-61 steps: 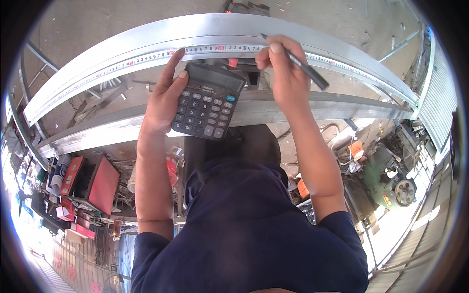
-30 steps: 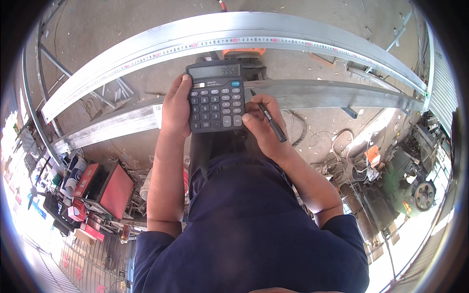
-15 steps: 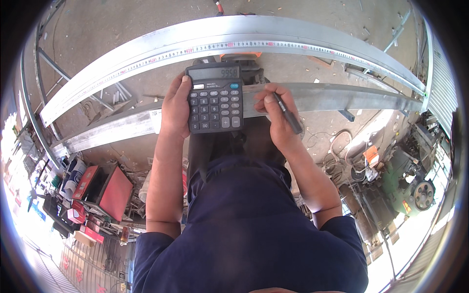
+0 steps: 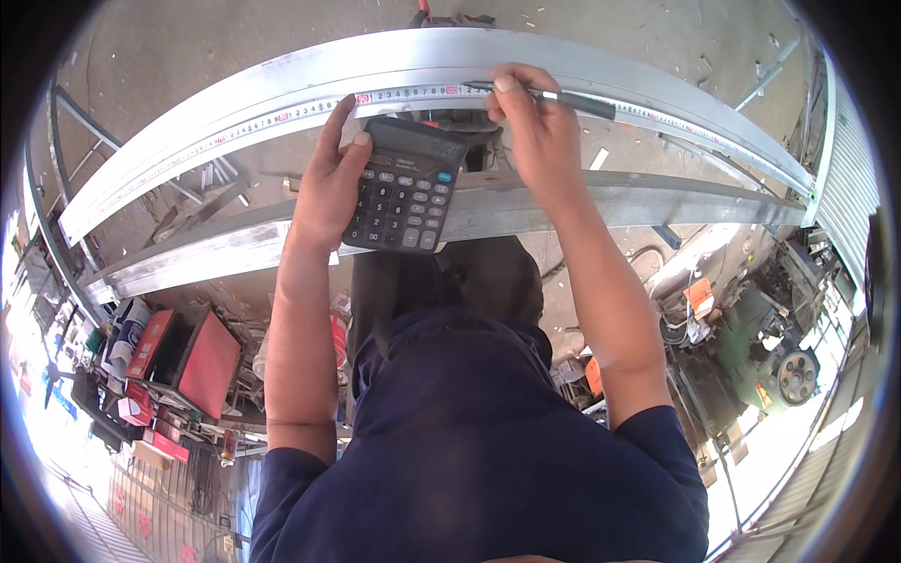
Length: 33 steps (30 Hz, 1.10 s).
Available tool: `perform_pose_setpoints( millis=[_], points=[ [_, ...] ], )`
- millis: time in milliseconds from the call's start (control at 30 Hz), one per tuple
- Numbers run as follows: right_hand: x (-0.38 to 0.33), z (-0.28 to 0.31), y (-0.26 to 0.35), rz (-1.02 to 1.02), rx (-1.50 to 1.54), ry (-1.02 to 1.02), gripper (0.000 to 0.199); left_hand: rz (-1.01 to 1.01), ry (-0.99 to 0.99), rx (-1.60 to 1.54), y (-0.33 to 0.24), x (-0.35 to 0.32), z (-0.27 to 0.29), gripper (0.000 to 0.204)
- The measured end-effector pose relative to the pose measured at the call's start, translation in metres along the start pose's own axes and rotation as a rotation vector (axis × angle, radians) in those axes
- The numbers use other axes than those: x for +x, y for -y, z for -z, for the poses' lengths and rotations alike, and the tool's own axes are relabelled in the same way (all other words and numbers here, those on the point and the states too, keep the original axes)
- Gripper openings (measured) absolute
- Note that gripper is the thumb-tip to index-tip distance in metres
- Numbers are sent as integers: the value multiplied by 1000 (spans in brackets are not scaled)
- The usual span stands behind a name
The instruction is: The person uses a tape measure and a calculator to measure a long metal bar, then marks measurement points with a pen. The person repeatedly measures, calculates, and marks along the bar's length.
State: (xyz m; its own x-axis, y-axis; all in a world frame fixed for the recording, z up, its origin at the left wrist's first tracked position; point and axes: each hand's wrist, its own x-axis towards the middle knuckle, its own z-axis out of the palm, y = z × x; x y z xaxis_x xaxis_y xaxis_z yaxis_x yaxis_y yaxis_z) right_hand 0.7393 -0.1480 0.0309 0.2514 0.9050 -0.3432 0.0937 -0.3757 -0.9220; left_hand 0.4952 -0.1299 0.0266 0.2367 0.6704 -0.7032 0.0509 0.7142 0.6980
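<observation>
My left hand (image 4: 330, 183) is closed on the left edge of a dark grey desk calculator (image 4: 402, 192), which tilts over the nearer beam. Its index finger stretches up to the tape measure (image 4: 404, 94) laid along the far metal beam (image 4: 413, 52). My right hand (image 4: 540, 127) pinches a black marker pen (image 4: 587, 103) above that beam. The pen's tip points left, at the tape's printed scale; whether it touches the tape I cannot tell.
A second metal beam (image 4: 601, 200) runs across, nearer to me, over my legs. At the lower left stands a red cabinet (image 4: 208, 366) among boxes. Machinery with a round wheel (image 4: 797, 377) stands at the right. Cables and scraps lie on the floor.
My right hand has moved up from beside the calculator to the tape with the marker pen. My left hand has shifted slightly left, tilting the calculator, and its index finger now reaches the tape.
</observation>
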Motion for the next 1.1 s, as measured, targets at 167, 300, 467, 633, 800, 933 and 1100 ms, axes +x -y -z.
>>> perform_pose_setpoints(
  millis=[167, 300, 467, 633, 800, 933, 1100],
  points=[
    [18, -14, -5, 12, 45, 26, 25, 3, 20, -62, 3, 4, 2, 56],
    [22, -17, -8, 5, -6, 32, 23, -2, 30, -51, 4, 7, 4, 56],
    [26, -19, -11, 88, -100, 2, 18, 15, 39, -14, 7, 8, 9, 56],
    [26, -19, -10, 104, -135, -8, 15, -10, 46, -38, 8, 9, 9, 60],
    [28, -19, -17, 163, -245, -31, 16, -5, 40, -31, 7, 8, 10, 60],
    [29, -19, -21, 197, -280, -47, 17, 19, 48, -44, 5, 9, 10, 58],
    [28, -19, -22, 210, -298, -52, 18, 22, 62, -62, 7, 7, 10, 57]
  ],
)
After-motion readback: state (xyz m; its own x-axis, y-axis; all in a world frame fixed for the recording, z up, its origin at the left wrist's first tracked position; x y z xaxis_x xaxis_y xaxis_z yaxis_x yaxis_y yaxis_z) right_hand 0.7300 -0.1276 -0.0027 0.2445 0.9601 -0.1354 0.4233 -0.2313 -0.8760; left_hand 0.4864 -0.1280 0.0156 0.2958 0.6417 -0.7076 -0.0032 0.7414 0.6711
